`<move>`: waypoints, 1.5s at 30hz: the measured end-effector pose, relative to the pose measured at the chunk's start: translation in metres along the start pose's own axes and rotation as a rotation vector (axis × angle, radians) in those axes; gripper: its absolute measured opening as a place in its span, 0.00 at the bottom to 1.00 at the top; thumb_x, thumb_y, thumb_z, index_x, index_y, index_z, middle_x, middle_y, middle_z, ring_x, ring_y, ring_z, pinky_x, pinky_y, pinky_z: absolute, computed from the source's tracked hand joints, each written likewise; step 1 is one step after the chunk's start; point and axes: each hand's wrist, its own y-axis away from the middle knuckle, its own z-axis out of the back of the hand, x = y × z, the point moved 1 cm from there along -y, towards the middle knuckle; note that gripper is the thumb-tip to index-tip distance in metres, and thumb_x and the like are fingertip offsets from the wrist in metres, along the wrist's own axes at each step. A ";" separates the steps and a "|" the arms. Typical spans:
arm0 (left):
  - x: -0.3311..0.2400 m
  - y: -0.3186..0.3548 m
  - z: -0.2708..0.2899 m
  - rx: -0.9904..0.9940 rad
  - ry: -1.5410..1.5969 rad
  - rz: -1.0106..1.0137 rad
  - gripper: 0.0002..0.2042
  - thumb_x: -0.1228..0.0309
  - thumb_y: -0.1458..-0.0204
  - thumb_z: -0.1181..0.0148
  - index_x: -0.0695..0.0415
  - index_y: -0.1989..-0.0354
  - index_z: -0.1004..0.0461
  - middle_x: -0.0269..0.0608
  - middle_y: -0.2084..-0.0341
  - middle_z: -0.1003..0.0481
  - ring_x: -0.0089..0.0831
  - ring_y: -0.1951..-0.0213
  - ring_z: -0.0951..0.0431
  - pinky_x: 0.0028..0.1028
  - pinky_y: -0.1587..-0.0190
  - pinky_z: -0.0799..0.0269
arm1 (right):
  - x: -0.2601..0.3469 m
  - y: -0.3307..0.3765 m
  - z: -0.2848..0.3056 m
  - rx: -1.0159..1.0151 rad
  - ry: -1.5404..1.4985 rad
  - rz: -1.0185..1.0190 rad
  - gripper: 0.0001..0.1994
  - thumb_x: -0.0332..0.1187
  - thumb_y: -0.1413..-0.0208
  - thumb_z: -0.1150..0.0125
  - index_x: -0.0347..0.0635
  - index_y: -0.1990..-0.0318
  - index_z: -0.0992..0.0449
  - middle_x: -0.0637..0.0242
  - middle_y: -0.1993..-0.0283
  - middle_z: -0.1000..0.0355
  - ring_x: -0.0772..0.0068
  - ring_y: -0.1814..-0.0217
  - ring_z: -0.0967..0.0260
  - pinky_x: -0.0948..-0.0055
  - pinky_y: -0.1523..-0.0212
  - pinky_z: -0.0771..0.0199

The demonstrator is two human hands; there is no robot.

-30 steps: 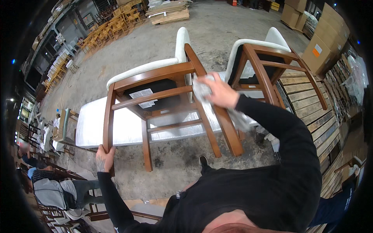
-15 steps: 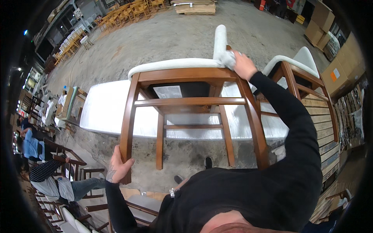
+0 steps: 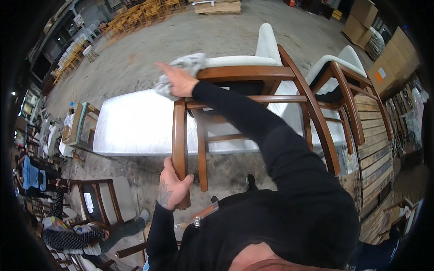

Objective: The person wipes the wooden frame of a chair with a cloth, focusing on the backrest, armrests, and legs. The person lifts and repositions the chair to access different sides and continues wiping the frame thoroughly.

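**A:** What has changed in the last second?

**B:** I see the right hand (image 3: 178, 80) has swept across. A second ago it pressed the crumpled grey cloth (image 3: 183, 67) against the rear leg on the far right of the brown varnished wooden chair frame (image 3: 244, 72); half a second ago it was up by the white padded backrest (image 3: 266, 43). Now it sits at the left end of the top rail, fingers flattened over the cloth and pressing it onto the corner joint. I judge one rail has been wiped end to end and the wiping is arriving at the leg below.

**A:** And the other hand?

**B:** The left hand (image 3: 174, 187) is wrapped tight around the lower part of that same leg (image 3: 179, 140), directly below the cloth hand. It has gripped a leg in all three frames, bracing the chair.

**A:** How does the chair lie?

**B:** Tipped over, I believe, on the white padded bench (image 3: 131, 124), legs pointing toward me and backrest away. The gripped leg's long axis runs near-vertical in the view, from one hand to the other; the wiped rail runs rightward from the cloth.

**A:** Anything beside it?

**B:** A second matching chair (image 3: 348, 86), right of the cloth hand.
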 end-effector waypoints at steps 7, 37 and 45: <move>-0.003 0.001 0.003 0.027 -0.004 -0.035 0.30 0.71 0.57 0.35 0.69 0.45 0.39 0.63 0.63 0.23 0.57 0.59 0.21 0.44 0.53 0.27 | -0.024 0.011 -0.006 -0.025 0.410 0.211 0.27 0.24 0.57 0.38 0.43 0.44 0.30 0.52 0.44 0.34 0.47 0.37 0.40 0.56 0.35 0.35; 0.004 -0.002 0.004 0.012 0.056 -0.026 0.33 0.71 0.56 0.37 0.68 0.41 0.43 0.64 0.62 0.23 0.59 0.57 0.21 0.45 0.52 0.27 | -0.079 0.216 0.228 0.559 1.192 -0.326 0.41 0.23 0.48 0.42 0.63 0.26 0.46 0.47 0.26 0.49 0.34 0.27 0.47 0.46 0.29 0.40; -0.002 -0.002 0.001 -0.017 0.063 -0.026 0.31 0.72 0.58 0.37 0.66 0.42 0.39 0.59 0.59 0.24 0.51 0.56 0.22 0.41 0.50 0.28 | -0.041 0.053 0.053 0.101 0.707 0.261 0.29 0.23 0.48 0.44 0.48 0.35 0.34 0.51 0.40 0.32 0.44 0.34 0.36 0.48 0.32 0.38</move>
